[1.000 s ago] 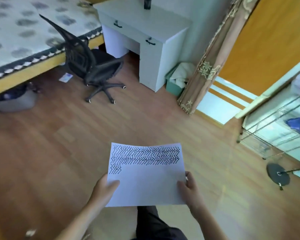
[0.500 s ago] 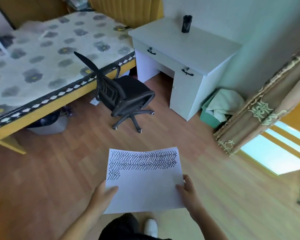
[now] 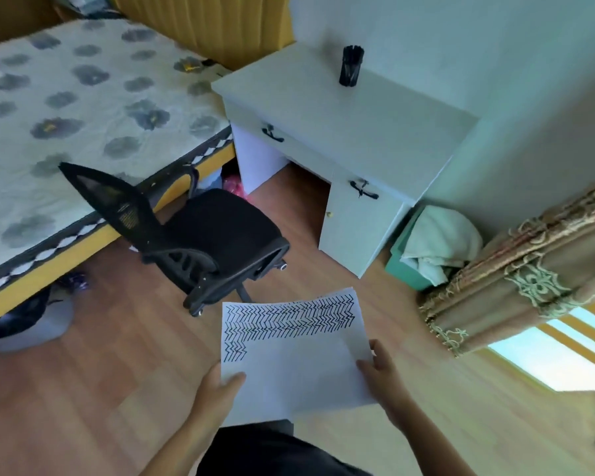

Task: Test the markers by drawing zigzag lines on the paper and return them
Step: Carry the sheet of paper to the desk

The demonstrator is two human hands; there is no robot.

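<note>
Paper: the paper (image 3: 299,359) is held in the air above the wooden floor (image 3: 93,372), its upper part filled with black zigzag rows.
Left hand: the paper's lower left edge is pinched by the left hand (image 3: 217,396), thumb on top.
Right hand: the right edge is gripped by the right hand (image 3: 383,379), fingers (image 3: 380,350) curled round it.
Marker holder: a black holder (image 3: 351,66) is seen upright on the white desk surface (image 3: 351,121).
Chair: a black chair (image 3: 186,235) stands between bed (image 3: 66,115) and desk.

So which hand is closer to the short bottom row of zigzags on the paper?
Left. The left hand grips the paper just below them; the right hand holds the opposite edge.
</note>
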